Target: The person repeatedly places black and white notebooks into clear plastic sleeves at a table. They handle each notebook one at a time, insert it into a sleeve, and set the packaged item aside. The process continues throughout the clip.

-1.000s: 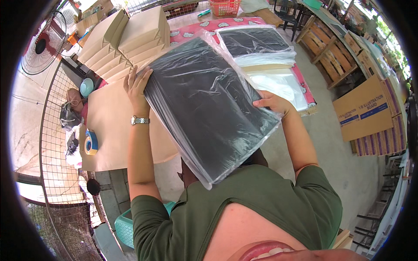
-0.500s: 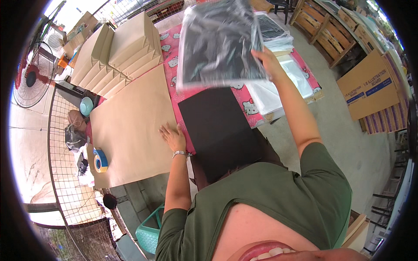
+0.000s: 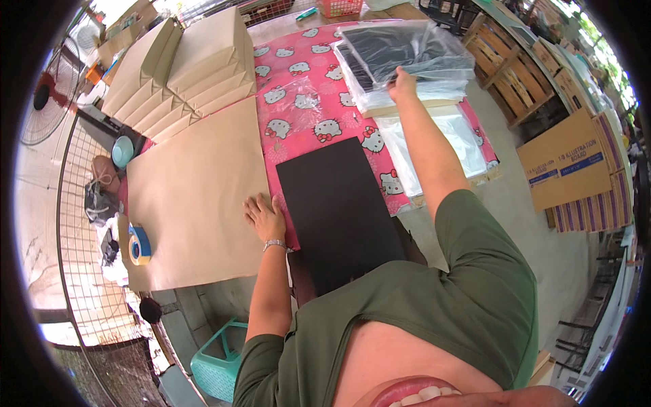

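My left hand (image 3: 265, 218) lies with fingers spread at the right edge of a large sheet of brown paper (image 3: 196, 197). Beside it, a black board (image 3: 339, 210) rests partly on the pink patterned tablecloth and partly over my lap. My right hand (image 3: 403, 86) pinches the near edge of a clear plastic-wrapped black board (image 3: 400, 51). That wrapped board lies skewed over a stack of similar ones at the far right of the table. Under my right forearm are clear plastic sleeves (image 3: 434, 146), partly hidden by the arm.
Tall stacks of folded brown paper (image 3: 210, 64) stand far left. A tape roll (image 3: 140, 245) sits at the brown sheet's left edge, and a fan (image 3: 44, 102) is beyond. A green stool (image 3: 220, 363) is below the table. Cardboard boxes (image 3: 563, 166) lean at right.
My right hand has carried the plastic-wrapped black board away and right, from mid-air above the table onto the stack. My left hand stays on the brown paper.
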Tool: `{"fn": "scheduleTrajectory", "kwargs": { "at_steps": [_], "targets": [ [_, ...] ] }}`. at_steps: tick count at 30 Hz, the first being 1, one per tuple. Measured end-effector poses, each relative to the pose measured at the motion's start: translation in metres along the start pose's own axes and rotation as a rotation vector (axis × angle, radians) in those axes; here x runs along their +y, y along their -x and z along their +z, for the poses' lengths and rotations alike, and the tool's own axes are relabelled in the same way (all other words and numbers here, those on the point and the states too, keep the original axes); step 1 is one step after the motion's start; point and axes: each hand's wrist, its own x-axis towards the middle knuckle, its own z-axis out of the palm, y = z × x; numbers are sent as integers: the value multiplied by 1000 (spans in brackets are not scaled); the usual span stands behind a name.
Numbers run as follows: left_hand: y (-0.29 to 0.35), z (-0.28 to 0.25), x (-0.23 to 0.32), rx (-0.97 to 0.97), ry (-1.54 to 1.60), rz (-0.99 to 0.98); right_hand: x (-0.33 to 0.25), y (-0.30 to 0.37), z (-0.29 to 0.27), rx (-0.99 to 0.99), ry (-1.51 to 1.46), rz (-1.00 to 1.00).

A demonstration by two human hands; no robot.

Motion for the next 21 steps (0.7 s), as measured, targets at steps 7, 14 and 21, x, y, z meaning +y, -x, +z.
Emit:
{"fn": "scheduleTrajectory", "kwargs": {
  "at_steps": [7,14,21],
  "targets": [
    [0,-3,-3,-14,-43,-5,42,-4,11,164,-12,27],
    [-1,0,3,-29,-62,-4,25,11,13,227,-9,49],
    [0,0,2,-9,-68,2,34,18,18,192,-39,26]
  ]
}}
